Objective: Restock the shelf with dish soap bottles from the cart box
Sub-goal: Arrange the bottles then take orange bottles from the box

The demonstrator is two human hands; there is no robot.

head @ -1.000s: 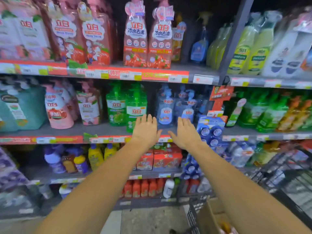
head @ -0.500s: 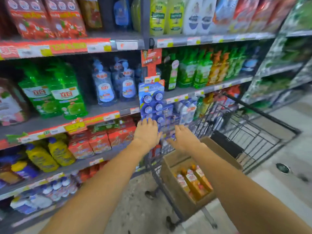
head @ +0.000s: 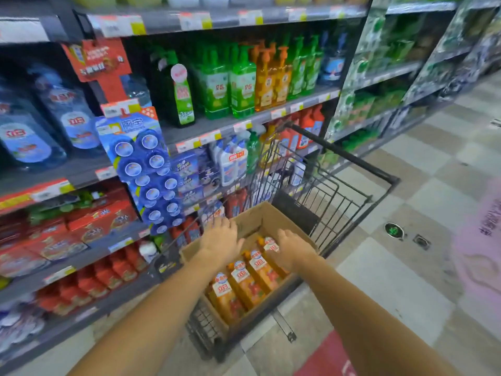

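While both hands, left hand and right hand, hover spread and empty over the brown cardboard box, each should grasp one orange dish soap bottle firmly by its neck.

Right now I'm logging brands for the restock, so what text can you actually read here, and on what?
"立白": labels on the orange bottles in the cardboard box.
"立白": labels on the blue bottles on the shelf.
Price tags, red hanging sign, blue blister pack: too blurred.
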